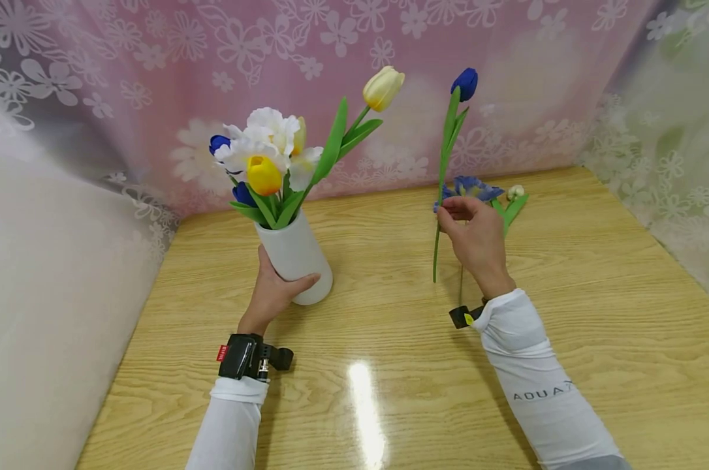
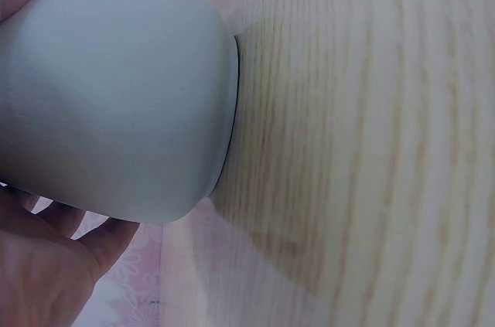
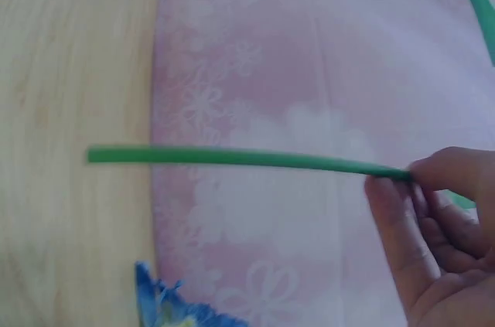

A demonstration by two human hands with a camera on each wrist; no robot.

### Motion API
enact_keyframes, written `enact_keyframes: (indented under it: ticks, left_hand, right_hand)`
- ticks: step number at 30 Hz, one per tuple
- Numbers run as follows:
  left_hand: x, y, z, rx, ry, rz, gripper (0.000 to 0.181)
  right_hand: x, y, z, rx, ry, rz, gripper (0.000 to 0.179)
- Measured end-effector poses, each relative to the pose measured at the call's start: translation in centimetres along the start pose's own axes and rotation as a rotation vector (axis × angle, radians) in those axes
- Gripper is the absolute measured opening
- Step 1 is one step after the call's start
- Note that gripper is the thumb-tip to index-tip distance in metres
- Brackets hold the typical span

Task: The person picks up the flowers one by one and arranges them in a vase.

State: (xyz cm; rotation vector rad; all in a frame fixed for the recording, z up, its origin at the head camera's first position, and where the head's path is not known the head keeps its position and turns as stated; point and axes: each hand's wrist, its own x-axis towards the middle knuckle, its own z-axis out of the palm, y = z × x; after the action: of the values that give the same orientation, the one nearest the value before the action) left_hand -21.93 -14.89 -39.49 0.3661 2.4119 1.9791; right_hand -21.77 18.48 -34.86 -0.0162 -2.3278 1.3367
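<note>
From my end, I see the left hand (image 1: 272,287) wrapped low around the white vase (image 1: 298,258), thumb on one side and fingers on the other. The vase stands on the bench (image 1: 390,320), left of the middle; whether its base sits quite flat, I can't tell.

I see the right hand (image 1: 474,238) pinching the stem of a blue tulip (image 1: 450,124) between thumb and fingertips. That tulip is upright, well apart from the vase, and its lower stem hangs free below the fingers.

I'd judge the arranging more than half done. Already in the vase are white ruffled flowers (image 1: 272,134), a yellow tulip (image 1: 264,175), a pale tulip (image 1: 384,88) leaning out to the right, and some blue blooms (image 1: 243,194). Still outside are the pinched tulip, plus a ruffled blue flower (image 1: 474,188) and a small white bud (image 1: 516,192), both lying beyond the right hand, partly hidden by it.
</note>
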Motion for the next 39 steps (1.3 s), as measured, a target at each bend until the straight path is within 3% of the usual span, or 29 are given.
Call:
enact_keyframes:
  ticks: [5, 13, 20, 24, 30, 39]
  left_hand:
    - [0.1, 0.0, 0.1, -0.001, -0.001, 0.003, 0.097]
    - [0.2, 0.0, 0.2, -0.004, 0.000, -0.005, 0.097]
    - [0.0, 0.0, 0.1, 0.001, -0.003, -0.013, 0.097]
    - [-0.1, 0.1, 0.0, 0.011, -0.002, -0.007, 0.096]
    - [-0.2, 0.2, -0.1, 0.007, 0.002, 0.011, 0.098]
    - [-0.1, 0.3, 0.1, 0.011, -0.001, 0.019, 0.096]
  right_hand:
    - [-0.1, -2.0, 0.2, 0.187, 0.114, -0.137, 0.023]
    - [-0.2, -6.9, 1.1, 0.511, 0.204, -0.370, 0.015]
    - [0.1, -10.3, 2.4, 0.706, 0.250, -0.497, 0.010]
    - [0.1, -12.0, 3.5, 0.759, 0.229, -0.538, 0.011]
    - [0.3, -13.6, 5.9, 0.768, 0.132, -0.596, 0.012]
    - [0.0, -13.9, 7.9, 0.723, 0.040, -0.539, 0.013]
